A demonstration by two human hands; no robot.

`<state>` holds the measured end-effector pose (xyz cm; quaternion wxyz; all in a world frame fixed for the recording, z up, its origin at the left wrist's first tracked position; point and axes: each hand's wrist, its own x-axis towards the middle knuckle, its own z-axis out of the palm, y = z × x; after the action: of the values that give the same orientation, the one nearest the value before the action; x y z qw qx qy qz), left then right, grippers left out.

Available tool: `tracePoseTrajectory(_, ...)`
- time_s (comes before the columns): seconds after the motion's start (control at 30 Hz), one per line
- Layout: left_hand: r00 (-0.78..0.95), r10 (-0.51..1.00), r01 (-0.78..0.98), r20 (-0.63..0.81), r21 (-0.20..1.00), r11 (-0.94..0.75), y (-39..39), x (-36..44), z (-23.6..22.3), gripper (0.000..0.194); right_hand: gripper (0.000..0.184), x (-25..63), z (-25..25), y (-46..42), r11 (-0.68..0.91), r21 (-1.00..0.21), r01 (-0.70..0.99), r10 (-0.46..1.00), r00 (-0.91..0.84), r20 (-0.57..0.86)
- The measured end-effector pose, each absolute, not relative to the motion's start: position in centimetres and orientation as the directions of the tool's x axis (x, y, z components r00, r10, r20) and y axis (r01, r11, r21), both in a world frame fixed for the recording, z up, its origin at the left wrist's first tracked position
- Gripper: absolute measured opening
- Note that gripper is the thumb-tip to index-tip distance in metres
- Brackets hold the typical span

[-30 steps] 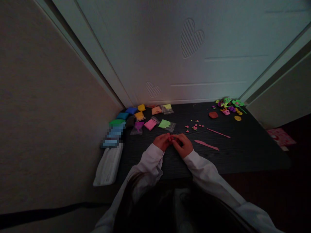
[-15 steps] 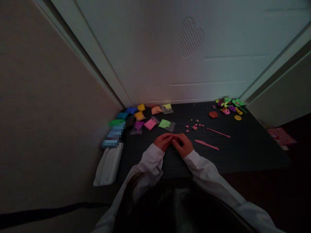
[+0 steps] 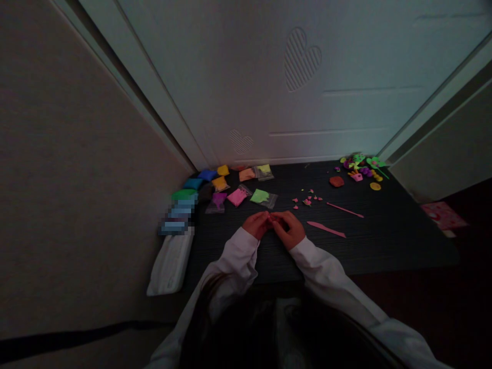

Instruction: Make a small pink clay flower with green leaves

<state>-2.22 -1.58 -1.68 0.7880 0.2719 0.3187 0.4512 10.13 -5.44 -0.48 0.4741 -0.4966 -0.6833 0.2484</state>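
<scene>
Above the dark table, my left hand (image 3: 256, 225) and my right hand (image 3: 291, 229) meet at the fingertips. Both are closed on a small pinkish-red piece of modelling clay (image 3: 270, 218), mostly covered by the fingers. To the right of my right hand lie a pink clay knife (image 3: 326, 229) and a thin pink modelling tool (image 3: 345, 209). Several tiny pink clay pieces (image 3: 307, 202) are scattered beyond it. A green clay packet (image 3: 261, 196) and a pink clay packet (image 3: 238, 196) sit just past my left hand.
More coloured clay packets (image 3: 220, 183) line the table's back left, with a white package (image 3: 171, 261) at the left edge. A flat red clay lump (image 3: 336, 181) and a cluster of finished-looking clay shapes (image 3: 359, 164) occupy the back right. A white door (image 3: 269, 102) rises behind the table.
The fingers have shifted slightly around the clay, and a bit more of it shows between the fingertips. Both hands stay in nearly the same place.
</scene>
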Motion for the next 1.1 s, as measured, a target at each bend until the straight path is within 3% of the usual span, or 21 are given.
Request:
tracePoseTrajectory(0.1,0.392,0.884,-0.526,-0.256,0.726,0.444,-1.5,-2.24,-1.79,0.028,0.023,10.14,-0.5,-5.42,0.382,-0.808,0.448,0.914,-0.052,0.403)
tracePoseTrajectory(0.27,0.38,0.881,-0.5,-0.283,0.738,0.453,-1.42,-2.3,-1.9,0.019,0.024,10.19,-0.69,-5.3,0.384,-0.808,0.447,0.912,-0.05,0.407)
tracePoseTrajectory(0.63,0.453,0.85,-0.468,-0.268,0.74,0.483,-1.46,-2.28,-1.59,0.023,0.027,10.23,-0.86,-5.19,0.407,-0.795,0.449,0.901,-0.058,0.429)
tracePoseTrajectory(1.1,0.398,0.876,-0.475,-0.272,0.756,0.45,-1.54,-2.35,-1.69,0.021,0.024,10.24,-0.67,-5.35,0.402,-0.797,0.451,0.903,-0.049,0.428)
